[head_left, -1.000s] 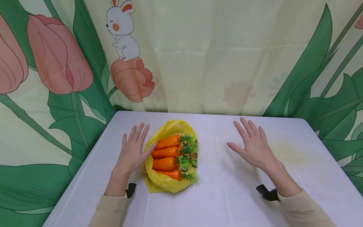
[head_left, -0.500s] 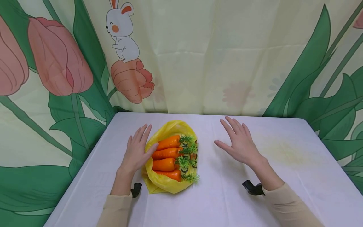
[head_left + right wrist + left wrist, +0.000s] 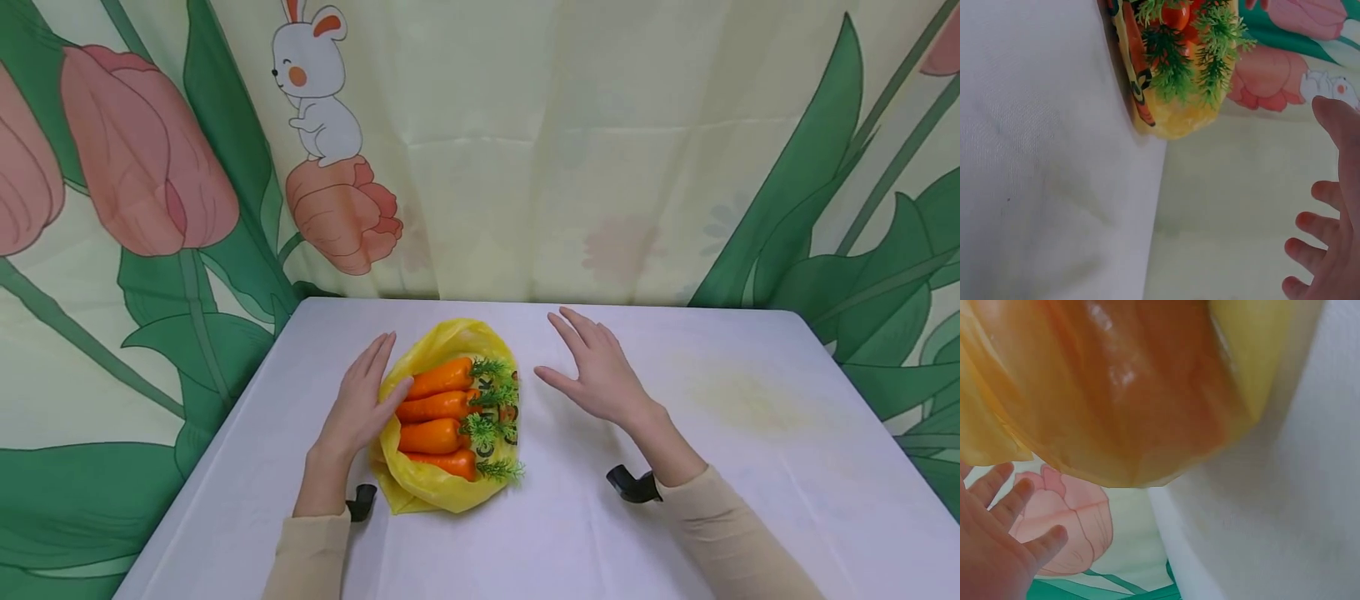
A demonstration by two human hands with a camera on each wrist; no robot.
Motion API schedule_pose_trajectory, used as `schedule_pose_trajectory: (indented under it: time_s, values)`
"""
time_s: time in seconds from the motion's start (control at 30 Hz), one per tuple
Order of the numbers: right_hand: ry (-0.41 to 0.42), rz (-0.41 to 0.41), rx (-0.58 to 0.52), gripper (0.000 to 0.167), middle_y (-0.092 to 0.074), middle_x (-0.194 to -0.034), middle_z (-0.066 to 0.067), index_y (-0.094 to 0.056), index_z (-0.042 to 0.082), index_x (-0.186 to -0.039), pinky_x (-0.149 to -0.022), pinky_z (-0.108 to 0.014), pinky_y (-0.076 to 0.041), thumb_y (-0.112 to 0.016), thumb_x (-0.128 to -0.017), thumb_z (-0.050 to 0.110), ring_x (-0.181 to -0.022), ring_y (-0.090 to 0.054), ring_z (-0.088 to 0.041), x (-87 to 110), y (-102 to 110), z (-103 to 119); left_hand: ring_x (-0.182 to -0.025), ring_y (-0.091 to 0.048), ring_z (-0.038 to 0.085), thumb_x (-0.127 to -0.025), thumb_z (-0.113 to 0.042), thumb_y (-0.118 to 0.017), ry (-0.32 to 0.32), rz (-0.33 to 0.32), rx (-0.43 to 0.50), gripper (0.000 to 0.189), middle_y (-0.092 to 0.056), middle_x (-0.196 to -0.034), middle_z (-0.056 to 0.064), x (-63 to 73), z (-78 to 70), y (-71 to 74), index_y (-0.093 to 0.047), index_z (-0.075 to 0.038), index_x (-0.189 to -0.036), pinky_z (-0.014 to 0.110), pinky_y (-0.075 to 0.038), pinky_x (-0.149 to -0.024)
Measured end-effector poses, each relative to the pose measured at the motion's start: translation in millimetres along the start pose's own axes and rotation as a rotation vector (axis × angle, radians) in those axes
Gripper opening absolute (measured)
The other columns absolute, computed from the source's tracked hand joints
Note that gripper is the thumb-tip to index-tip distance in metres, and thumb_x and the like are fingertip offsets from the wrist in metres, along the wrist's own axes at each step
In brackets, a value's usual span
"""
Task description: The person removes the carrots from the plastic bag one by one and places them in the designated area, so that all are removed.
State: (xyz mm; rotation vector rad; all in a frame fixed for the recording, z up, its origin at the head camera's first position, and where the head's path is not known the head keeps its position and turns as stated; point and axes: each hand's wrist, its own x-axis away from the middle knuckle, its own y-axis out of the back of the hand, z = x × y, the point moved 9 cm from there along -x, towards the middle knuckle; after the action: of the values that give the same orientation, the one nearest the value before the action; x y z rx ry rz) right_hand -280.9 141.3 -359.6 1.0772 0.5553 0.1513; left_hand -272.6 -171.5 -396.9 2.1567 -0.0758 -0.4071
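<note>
A yellow plastic bag (image 3: 450,496) with dark printed letters lies on the table, its mouth folded wide. Inside it are several orange carrots (image 3: 438,406) in a row, their leafy green tops (image 3: 498,471) pointing right. My left hand (image 3: 358,404) is at the bag's left side with fingers extended, the thumb overlapping the rim in the head view. In the left wrist view the bag (image 3: 1129,444) fills the top, orange showing through it. My right hand (image 3: 603,379) hovers to the right of the bag, fingers spread, holding nothing; the right wrist view shows its fingers apart from the bag (image 3: 1185,119).
The table (image 3: 750,467) is covered with a white cloth, faintly stained yellowish at the right. Behind it hangs a curtain (image 3: 487,217) printed with tulips and a white rabbit. Black wrist mounts (image 3: 633,483) stick out by both sleeves.
My right hand has moved left, closer to the bag. The left hand has shifted slightly and turned more on edge beside the bag. Bag and carrots stay in place.
</note>
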Motion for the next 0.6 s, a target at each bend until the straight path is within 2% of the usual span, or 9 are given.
schedule_pose_trajectory:
  time_s: [0.37, 0.6]
  values:
    - [0.056, 0.001, -0.089, 0.079, -0.034, -0.158, -0.017, -0.037, 0.007, -0.156, -0.117, -0.056, -0.022, -0.068, -0.093, 0.045, -0.142, -0.034, -0.039, -17.3, -19.3, 19.1, -0.148, -0.023, 0.034, -0.102, -0.039, -0.056, 0.048, 0.025, 0.099, 0.073, -0.021, -0.165, 0.008, 0.1, 6.1, -3.7, -0.020, -0.021, -0.163, 0.063, -0.023, -0.115]
    - [0.062, 0.003, -0.118, 0.077, -0.039, -0.155, -0.017, -0.039, 0.007, -0.155, -0.115, -0.055, -0.027, -0.069, -0.093, 0.044, -0.140, -0.038, -0.038, -26.6, -30.7, 27.5, -0.148, -0.022, 0.033, -0.102, -0.047, -0.053, 0.038, 0.030, 0.139, 0.074, -0.022, -0.165, 0.009, -5.1, 7.7, -3.7, -0.020, -0.021, -0.163, 0.062, -0.022, -0.115]
